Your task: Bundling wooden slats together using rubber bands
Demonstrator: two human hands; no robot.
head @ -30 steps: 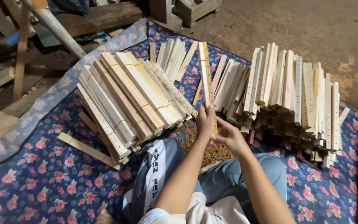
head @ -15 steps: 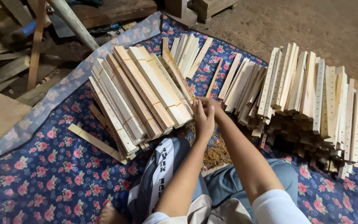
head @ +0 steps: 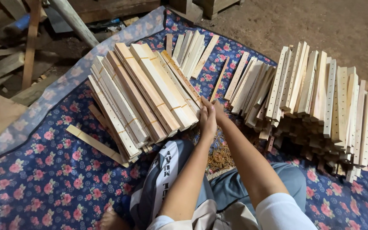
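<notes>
I sit on a blue floral cloth (head: 43, 179) with my knees forward. My left hand (head: 207, 122) is flat, fingers straight, against the near end of a banded bundle of wooden slats (head: 179, 83). That bundle leans on the right side of a slanting stack of similar bundles (head: 137, 98). My right hand (head: 220, 111) lies close behind the left, touching the same end; its fingers are mostly hidden. A tangle of tan rubber bands (head: 220, 158) lies between my legs.
A big heap of loose slats with drilled holes (head: 320, 98) lies to the right, with more slats (head: 248, 85) in the middle and a few (head: 192, 51) at the back. One slat (head: 94, 145) lies on the cloth. Scrap timber (head: 5, 64) lies left, and a dirt floor (head: 320, 25) lies beyond.
The slat bundle I held upright in both hands has been tipped left and laid against the stack of bundles. My hands followed it down to its near end.
</notes>
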